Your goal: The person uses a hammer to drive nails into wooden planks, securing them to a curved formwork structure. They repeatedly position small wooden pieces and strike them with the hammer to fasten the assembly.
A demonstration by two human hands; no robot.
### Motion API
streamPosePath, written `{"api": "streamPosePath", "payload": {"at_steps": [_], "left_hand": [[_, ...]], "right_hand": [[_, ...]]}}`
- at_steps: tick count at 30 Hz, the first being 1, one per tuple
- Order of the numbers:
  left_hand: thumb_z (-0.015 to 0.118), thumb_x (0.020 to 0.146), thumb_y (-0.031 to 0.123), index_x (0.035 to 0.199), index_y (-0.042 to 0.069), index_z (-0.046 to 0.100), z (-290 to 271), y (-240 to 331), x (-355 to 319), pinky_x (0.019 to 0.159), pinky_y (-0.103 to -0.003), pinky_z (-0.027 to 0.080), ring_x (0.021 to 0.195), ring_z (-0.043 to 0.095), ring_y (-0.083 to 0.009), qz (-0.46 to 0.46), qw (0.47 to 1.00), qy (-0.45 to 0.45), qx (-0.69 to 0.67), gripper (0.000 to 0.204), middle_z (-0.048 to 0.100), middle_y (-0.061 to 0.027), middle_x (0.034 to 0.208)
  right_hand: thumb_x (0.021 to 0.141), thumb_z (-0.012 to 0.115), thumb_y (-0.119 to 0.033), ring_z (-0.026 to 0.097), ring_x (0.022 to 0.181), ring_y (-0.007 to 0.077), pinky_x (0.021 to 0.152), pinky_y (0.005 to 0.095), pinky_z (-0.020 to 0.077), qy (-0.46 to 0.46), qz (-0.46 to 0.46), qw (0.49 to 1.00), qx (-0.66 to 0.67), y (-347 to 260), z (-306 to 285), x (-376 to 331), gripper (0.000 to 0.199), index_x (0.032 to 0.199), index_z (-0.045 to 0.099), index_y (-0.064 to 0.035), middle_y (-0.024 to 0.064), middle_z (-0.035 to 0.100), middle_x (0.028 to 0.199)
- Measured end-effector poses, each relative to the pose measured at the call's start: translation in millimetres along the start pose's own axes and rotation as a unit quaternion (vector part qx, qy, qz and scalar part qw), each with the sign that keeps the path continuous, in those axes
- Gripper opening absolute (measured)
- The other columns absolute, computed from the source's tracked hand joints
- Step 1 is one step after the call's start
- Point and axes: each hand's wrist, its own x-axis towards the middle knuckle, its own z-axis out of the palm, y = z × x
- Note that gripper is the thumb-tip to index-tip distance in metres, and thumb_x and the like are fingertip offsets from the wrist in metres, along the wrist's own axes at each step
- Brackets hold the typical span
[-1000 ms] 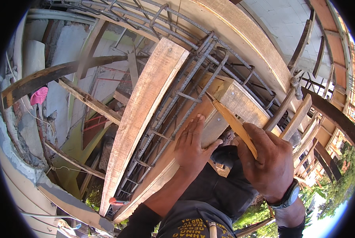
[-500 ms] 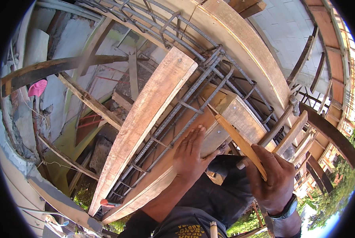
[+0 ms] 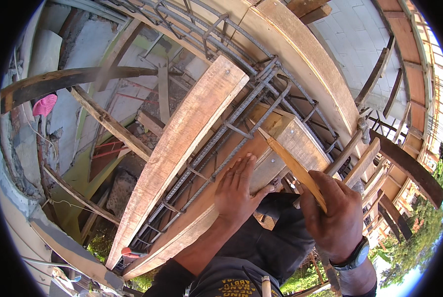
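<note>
Gripping one splintery, honey-coloured wooden wedge [image 3: 291, 163], the worker's right hand [image 3: 332, 208] has its grip clamped round the thick end, thumb on one side and curled fingers on the other. The pointed end slants up and left to just beside a steel bar, though from where I stand I can't tell whether they touch. One dark-strapped watch [image 3: 362, 251] circles that wrist. The left hand [image 3: 236, 190] lies flat on one reddish-brown formwork board [image 3: 199, 210], its grip spread, four fingers straight and near each other, the thumb well apart. I count two rebar cages [image 3: 267, 81] of ribbed grey steel, meeting near the top; one runs down the narrow trough between that board and one long, rough-sawn plank [image 3: 177, 153], broad and squared at its upper end, with one nail head there. Right of the wedge's tip, one boxed timber corner [image 3: 303, 141] looks weathered and grainy. One red-orange handle [image 3: 130, 253] sits at the plank's lower end. Farther off are one crumpled pink cloth [image 3: 44, 105] by a dark, worn beam [image 3: 48, 88] and one pale block wall [image 3: 350, 54].
</note>
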Motion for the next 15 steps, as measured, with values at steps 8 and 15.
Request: {"api": "streamPosePath", "payload": {"at_steps": [8, 15], "left_hand": [[0.087, 0.074, 0.02, 0.141, 0.006, 0.057, 21, 28, 37, 0.105, -0.041, 0.052, 0.125, 0.063, -0.0298, 0.012, 0.993, 0.071, -0.095, 0.075, 0.066, -0.0113, 0.136], [0.084, 0.072, 0.002, 0.134, 0.005, 0.065, 33, 23, 43, 0.105, -0.041, 0.053, 0.121, 0.066, -0.0325, 0.031, 0.985, 0.121, -0.117, 0.065, 0.068, -0.0124, 0.133]], "right_hand": [[0.086, 0.075, -0.016, 0.067, 0.062, 0.0384, 0.055, 0.0465, 0.0523, 0.014, -0.01, 1.0, 0.012, -2, 3, -2, 0.031, 0.113, 0.066, -0.0009, 0.0172, 0.066, 0.075], [0.09, 0.072, -0.06, 0.072, 0.083, 0.0292, 0.069, 0.0374, 0.0563, 0.09, 0.143, 0.898, 0.406, 62, -7, -22, 0.084, 0.139, 0.048, 0.0034, 0.0158, 0.069, 0.094]]}}
